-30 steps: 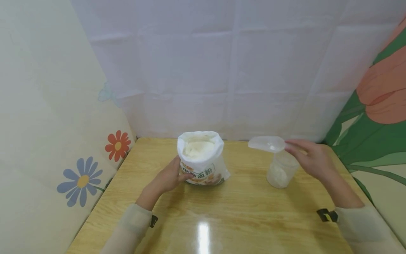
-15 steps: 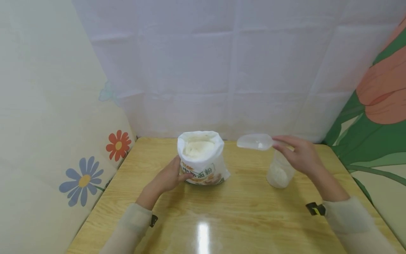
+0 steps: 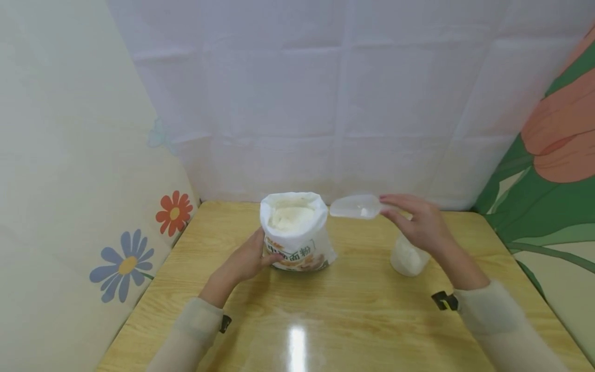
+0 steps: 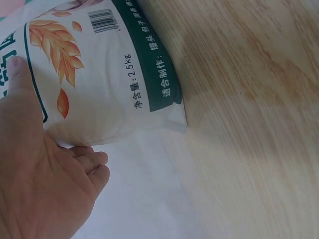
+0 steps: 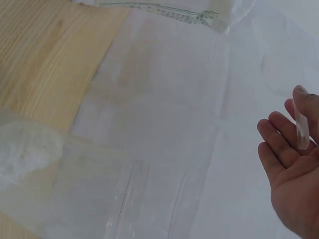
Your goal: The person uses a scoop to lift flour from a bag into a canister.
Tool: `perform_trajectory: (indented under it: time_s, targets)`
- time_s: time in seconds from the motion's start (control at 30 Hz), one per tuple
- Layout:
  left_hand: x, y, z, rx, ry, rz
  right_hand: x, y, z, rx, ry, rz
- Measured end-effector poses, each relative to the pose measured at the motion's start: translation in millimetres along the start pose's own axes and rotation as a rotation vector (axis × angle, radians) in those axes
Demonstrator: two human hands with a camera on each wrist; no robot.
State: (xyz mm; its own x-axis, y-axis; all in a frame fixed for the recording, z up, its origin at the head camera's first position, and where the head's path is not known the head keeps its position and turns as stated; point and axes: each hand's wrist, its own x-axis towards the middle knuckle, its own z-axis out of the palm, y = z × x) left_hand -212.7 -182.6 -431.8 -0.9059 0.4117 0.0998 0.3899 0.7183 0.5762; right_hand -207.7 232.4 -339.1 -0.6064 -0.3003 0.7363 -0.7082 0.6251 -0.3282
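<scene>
The left hand (image 3: pixel 246 261) grips the flour bag (image 3: pixel 302 252) low on its side, thumb across the printed front; the right hand (image 3: pixel 418 219) pinches the clear scoop's (image 3: pixel 355 206) handle between thumb and fingers. The step looks like bringing the scoop to the bag's mouth. To do it well, lift the tip over the rolled rim, then angle it down into the flour (image 3: pixel 290 219), while the left hand steadies the soft side without squeezing. The transparent container (image 3: pixel 410 260) of white powder stands on the table (image 3: pixel 353 320), partly hidden behind the right hand. The bag stands open between the hands, its rim just beside the scoop's tip; whether they touch I cannot tell. Beyond hangs a creased white sheet (image 3: pixel 279 103).
</scene>
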Motion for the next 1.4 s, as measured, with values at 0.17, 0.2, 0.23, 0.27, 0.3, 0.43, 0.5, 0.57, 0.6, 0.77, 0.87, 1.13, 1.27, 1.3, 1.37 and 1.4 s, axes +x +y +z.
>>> perform_trajectory:
  time_s: [0.17, 0.2, 0.23, 0.27, 0.3, 0.43, 0.5, 0.57, 0.6, 0.77, 0.87, 1.13, 1.27, 1.3, 1.37, 1.4]
  targets:
    - [0.5, 0.6, 0.4, -0.011, 0.005, 0.009, 4.2, -4.7, 7.7, 0.001, -0.006, -0.018]
    - [0.7, 1.0, 0.5, -0.012, 0.006, 0.01, 5.2, -5.7, 8.8, -0.003, -0.009, -0.019]
    - [0.7, 1.4, 0.4, -0.012, 0.007, 0.009, 6.2, -6.7, 10.0, -0.008, -0.011, -0.018]
    - [0.7, 1.8, 0.3, -0.01, 0.006, 0.005, 7.4, -8.0, 11.2, -0.009, -0.013, -0.019]
    - [0.7, 1.9, 0.3, -0.011, 0.007, 0.006, 8.8, -8.9, 12.4, -0.009, -0.015, -0.02]
    - [0.2, 1.9, 0.3, -0.01, 0.011, 0.004, 15.3, -13.4, 17.4, -0.015, -0.019, -0.031]
    - [0.2, 2.0, 0.3, -0.015, 0.01, 0.004, 18.4, -15.8, 19.6, -0.025, -0.021, -0.045]
    - [0.0, 2.2, 0.0, -0.019, 0.011, 0.002, 21.9, -18.0, 21.8, -0.035, -0.022, -0.069]
    - [0.0, 2.2, -0.2, -0.022, 0.011, 0.003, 23.8, -19.1, 22.9, -0.042, -0.023, -0.083]
    - [-0.1, 1.5, -0.5, -0.031, 0.012, 0.008, 36.1, -26.2, 26.1, -0.07, -0.062, -0.154]
    - [0.0, 1.4, -0.2, -0.023, 0.008, -0.003, 44.3, -31.0, 26.5, -0.102, -0.125, -0.154]
    - [-0.4, 0.1, 0.6, 0.036, 0.025, 0.009, 64.5, -45.1, 30.5, -0.156, -0.269, -0.131]
    - [-1.0, 0.0, 0.8, 0.06, 0.034, 0.026, 72.9, -51.5, 34.1, -0.19, -0.337, -0.114]
    - [-1.1, 0.0, 1.0, 0.071, 0.037, 0.027, 75.0, -53.6, 34.8, -0.206, -0.361, -0.105]
    - [-1.1, -0.1, 1.3, 0.101, 0.048, 0.033, 79.4, -57.8, 36.4, -0.231, -0.405, -0.086]
    - [-1.1, -0.2, 1.4, 0.119, 0.054, 0.036, 81.6, -60.1, 37.2, -0.244, -0.427, -0.075]
